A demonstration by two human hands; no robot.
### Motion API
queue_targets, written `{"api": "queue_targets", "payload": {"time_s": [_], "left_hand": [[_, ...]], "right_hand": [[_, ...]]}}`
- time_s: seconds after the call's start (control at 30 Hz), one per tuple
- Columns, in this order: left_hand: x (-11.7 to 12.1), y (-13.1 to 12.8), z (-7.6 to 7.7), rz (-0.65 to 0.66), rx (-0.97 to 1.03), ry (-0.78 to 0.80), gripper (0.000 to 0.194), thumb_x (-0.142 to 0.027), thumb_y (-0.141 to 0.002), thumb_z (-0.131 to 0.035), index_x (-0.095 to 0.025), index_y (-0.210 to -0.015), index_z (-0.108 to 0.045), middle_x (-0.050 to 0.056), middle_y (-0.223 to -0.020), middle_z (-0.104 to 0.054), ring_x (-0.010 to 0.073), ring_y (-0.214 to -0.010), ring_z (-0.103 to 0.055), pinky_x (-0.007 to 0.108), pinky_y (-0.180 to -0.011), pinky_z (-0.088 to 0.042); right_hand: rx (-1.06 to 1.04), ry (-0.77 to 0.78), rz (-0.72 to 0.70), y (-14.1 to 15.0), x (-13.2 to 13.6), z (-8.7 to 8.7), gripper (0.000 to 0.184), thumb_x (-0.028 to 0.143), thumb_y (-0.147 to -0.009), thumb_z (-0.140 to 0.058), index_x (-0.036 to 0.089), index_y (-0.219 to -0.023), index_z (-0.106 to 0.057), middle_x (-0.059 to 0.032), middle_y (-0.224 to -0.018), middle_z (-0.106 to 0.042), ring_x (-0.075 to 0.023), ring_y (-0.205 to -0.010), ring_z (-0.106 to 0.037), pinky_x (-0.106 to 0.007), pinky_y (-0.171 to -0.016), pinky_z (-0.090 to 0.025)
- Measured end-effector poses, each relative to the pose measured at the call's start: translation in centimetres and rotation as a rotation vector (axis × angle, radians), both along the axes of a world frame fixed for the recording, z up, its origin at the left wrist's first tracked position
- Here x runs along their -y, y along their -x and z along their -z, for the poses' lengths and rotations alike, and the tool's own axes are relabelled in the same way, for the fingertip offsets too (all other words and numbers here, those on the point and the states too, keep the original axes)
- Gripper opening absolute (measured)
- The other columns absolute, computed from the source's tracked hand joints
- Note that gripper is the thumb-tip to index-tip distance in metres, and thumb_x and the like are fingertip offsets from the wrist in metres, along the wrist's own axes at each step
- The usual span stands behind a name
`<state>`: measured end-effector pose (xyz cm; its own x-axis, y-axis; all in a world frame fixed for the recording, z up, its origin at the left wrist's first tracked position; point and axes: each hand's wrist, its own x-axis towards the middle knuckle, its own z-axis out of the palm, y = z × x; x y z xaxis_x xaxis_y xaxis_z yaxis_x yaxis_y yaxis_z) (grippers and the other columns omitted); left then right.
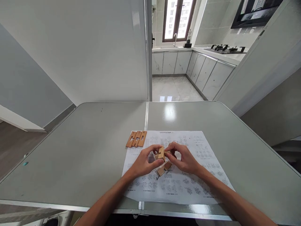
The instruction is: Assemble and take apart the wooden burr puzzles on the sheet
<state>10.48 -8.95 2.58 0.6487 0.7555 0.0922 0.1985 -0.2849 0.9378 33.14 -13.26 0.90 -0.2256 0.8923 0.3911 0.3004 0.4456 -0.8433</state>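
Note:
My left hand (pixel 144 162) and my right hand (pixel 183 159) meet over a printed paper sheet (pixel 188 185), both pinching a small cluster of interlocked wooden puzzle pieces (pixel 161 154). The fingers of each hand are closed on the pieces. Part of the wooden cluster (pixel 164 168) hangs below the hands, close to the sheet. Three flat slotted wooden pieces (pixel 136 138) lie side by side at the sheet's far left corner, apart from both hands.
The sheet lies on a grey folding table (pixel 82 150) with a seam down its middle. A small teal speck (pixel 25 163) sits near the table's left edge. Beyond the table a white wall (pixel 94 47) and a kitchen doorway (pixel 174 78) stand.

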Motion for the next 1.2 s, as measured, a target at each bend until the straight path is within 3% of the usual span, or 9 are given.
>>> {"api": "queue_targets", "payload": {"time_s": [0.17, 0.53, 0.93, 1.2], "left_hand": [[-0.4, 0.2, -0.1, 0.046, 0.116, 0.124, 0.053, -0.065, -0.095, -0.058, -0.019, -0.119, -0.070, 0.010, -0.115, -0.072, 0.0288, -0.108, -0.065, 0.040, -0.098, -0.050], [-0.5, 0.0, 0.1, -0.126, 0.151, 0.250, 0.060, -0.069, -0.088, -0.065, -0.017, -0.115, -0.073, 0.012, -0.113, -0.075, 0.0305, -0.107, -0.069, 0.040, -0.094, -0.055], [-1.5, 0.7, 1.3, -0.108, 0.227, 0.331, 0.057, -0.066, -0.089, -0.064, -0.016, -0.113, -0.080, 0.012, -0.112, -0.079, 0.0304, -0.104, -0.069, 0.040, -0.094, -0.050], [-1.3, 0.4, 0.3, -0.114, 0.224, 0.393, 0.059, -0.067, -0.086, -0.065, -0.018, -0.117, -0.080, 0.011, -0.114, -0.079, 0.0319, -0.106, -0.069, 0.041, -0.095, -0.050]], "right_hand": [[-0.021, -0.018, -0.078, 0.2, 0.1, -0.7, 0.006, 0.029, -0.100, -0.062, 0.025, -0.100, -0.065, 0.0018, -0.073, -0.063, -0.0149, -0.060, -0.057, -0.031, -0.063, -0.050], [0.020, -0.056, -0.034, 0.3, -0.1, -0.1, 0.009, 0.029, -0.101, -0.062, 0.025, -0.109, -0.066, -0.0004, -0.081, -0.066, -0.0155, -0.065, -0.059, -0.032, -0.065, -0.052], [0.002, -0.112, -0.097, 0.4, -0.1, -0.2, 0.012, 0.027, -0.103, -0.063, 0.027, -0.113, -0.068, -0.0034, -0.093, -0.068, -0.0155, -0.070, -0.064, -0.032, -0.065, -0.057], [0.064, -0.147, -0.055, 0.3, -0.1, 0.4, 0.017, 0.032, -0.105, -0.061, 0.028, -0.120, -0.068, -0.0068, -0.102, -0.072, -0.0192, -0.080, -0.068, -0.033, -0.064, -0.059]]}}
